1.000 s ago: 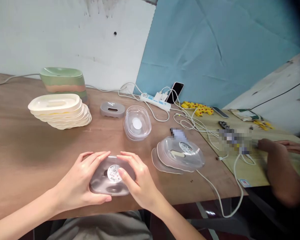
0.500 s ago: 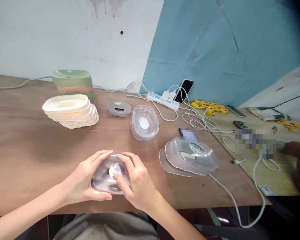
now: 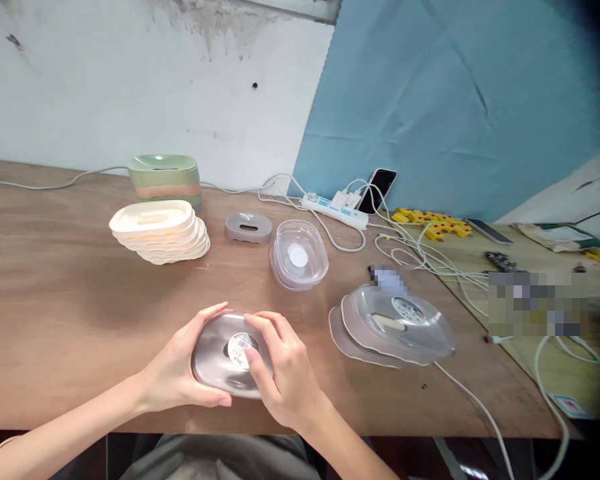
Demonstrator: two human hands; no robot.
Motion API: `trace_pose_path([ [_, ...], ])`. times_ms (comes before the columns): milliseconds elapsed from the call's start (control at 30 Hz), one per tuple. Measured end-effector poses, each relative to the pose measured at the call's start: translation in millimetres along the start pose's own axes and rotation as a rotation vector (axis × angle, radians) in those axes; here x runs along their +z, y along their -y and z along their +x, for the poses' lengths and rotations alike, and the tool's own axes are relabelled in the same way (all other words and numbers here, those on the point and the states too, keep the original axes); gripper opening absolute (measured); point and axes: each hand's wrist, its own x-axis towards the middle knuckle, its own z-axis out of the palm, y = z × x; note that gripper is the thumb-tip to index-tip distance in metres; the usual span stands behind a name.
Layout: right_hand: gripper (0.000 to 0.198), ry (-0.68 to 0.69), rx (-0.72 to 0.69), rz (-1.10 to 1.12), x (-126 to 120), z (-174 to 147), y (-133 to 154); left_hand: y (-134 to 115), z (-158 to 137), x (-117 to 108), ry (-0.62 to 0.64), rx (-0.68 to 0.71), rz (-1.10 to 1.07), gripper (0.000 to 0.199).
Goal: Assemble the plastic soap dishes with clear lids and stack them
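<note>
A grey soap dish under a clear plastic cover point(image 3: 220, 373) lies between my hands near the table's front edge. A round printed sticker point(image 3: 239, 349) is on top of the cover. My left hand point(image 3: 177, 370) wraps the left end, fingers at the far edge and thumb along the near edge. From the right, my right hand point(image 3: 293, 373) grips the other end, its fingertips at the far edge and its thumb on the cover beside the sticker. Beyond my hands are a bare grey slotted dish point(image 3: 249, 228) and a small stack of clear covers point(image 3: 300, 257).
Cream dishes point(image 3: 155, 230) are stacked at the left, before green and peach ones point(image 3: 163, 173). Covered dishes point(image 3: 405, 327) overlap at the right. A power strip point(image 3: 335, 210), cables, a leaning phone point(image 3: 377, 190) and yellow parts point(image 3: 433, 223) lie farther back.
My view has shifted, so the scene sits a little lower and farther right. My right thumb has moved slightly toward the sticker's right edge. Both hands keep their hold on the covered dish.
</note>
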Motion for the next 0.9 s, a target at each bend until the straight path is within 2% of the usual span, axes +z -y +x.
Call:
trace_pose_path([
  [467, 0.036, 0.012, -0.025, -0.028, -2.8, -0.3, -0.1, 2.2, 3.7, 3.2, 0.048, 0.162, -0.078, 0.093],
  [700, 0.037, -0.021, -0.095, -0.094, -9.4, -11.5, 2.0, 2.5, -1.0, 8.3, -0.011, 0.236, 0.169, 0.096],
  [900, 0.035, -0.004, -0.055, -0.103, -7.5, -17.9, -0.9, -0.1, -0.8, 10.9, -0.006, 0.183, 0.266, 0.095],
])
